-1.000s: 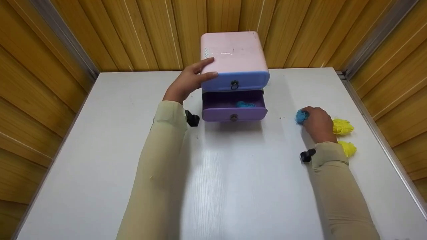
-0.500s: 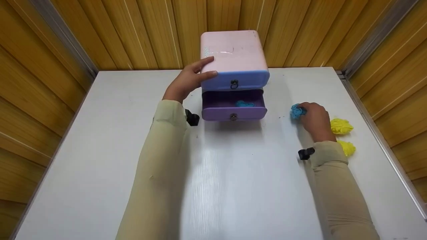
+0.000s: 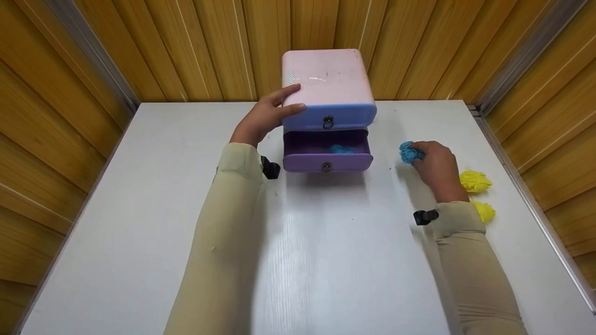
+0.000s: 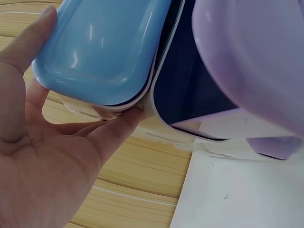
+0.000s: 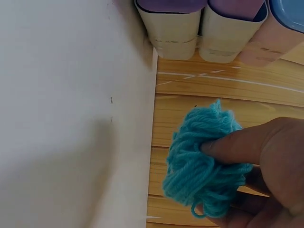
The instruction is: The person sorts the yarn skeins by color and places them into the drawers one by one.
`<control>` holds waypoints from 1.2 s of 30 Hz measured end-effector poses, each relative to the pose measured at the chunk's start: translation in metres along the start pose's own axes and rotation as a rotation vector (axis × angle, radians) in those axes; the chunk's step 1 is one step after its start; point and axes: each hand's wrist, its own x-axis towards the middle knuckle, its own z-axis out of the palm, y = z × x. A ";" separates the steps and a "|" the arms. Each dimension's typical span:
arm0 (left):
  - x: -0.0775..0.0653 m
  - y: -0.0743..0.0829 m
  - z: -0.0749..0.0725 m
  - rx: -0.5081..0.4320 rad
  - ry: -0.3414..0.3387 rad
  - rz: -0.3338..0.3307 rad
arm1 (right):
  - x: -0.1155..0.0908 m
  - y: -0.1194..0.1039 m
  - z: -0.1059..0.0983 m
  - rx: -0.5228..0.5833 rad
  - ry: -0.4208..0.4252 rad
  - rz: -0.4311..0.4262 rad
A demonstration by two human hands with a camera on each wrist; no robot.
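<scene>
My left hand (image 3: 263, 118) rests on the left side of a small drawer cabinet (image 3: 326, 77) with a pink top, its fingers fairly straight against the top and side. In the left wrist view, that hand's thumb touches the edge of the blue drawer front (image 4: 102, 52). Below the blue front, a purple drawer (image 3: 328, 163) is pulled out, with blue yarn (image 3: 343, 149) inside. To the right of the cabinet, my right hand (image 3: 435, 165) pinches a blue yarn bundle (image 5: 204, 159) between thumb and fingers, apart from the drawer.
Two yellow bundles (image 3: 475, 181) lie on the white table (image 3: 326, 260) beyond my right wrist, one partly hidden by the sleeve. Wood-patterned panels (image 3: 209, 46) stand behind the table and at both sides. Another purple-fronted drawer (image 5: 171, 4) shows in the right wrist view.
My right hand has moved left with the blue yarn bundle, away from the yellow bundles. My left hand and the drawer have stayed in place; the head view has shifted slightly.
</scene>
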 end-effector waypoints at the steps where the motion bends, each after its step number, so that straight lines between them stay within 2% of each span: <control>1: -0.001 0.001 0.000 0.008 0.002 -0.002 | 0.000 -0.001 -0.001 0.002 -0.002 -0.001; 8: -0.001 0.000 0.001 0.027 0.007 -0.006 | -0.005 -0.011 -0.005 0.019 0.013 -0.023; 17: 0.004 -0.008 0.001 0.011 -0.003 0.038 | -0.014 -0.022 -0.009 0.020 0.066 -0.067; 27: 0.001 -0.004 0.001 0.016 -0.007 0.042 | -0.019 -0.036 -0.016 0.039 0.065 -0.060; 36: 0.000 -0.002 0.000 0.005 -0.004 0.039 | -0.024 -0.050 -0.023 0.030 0.136 -0.117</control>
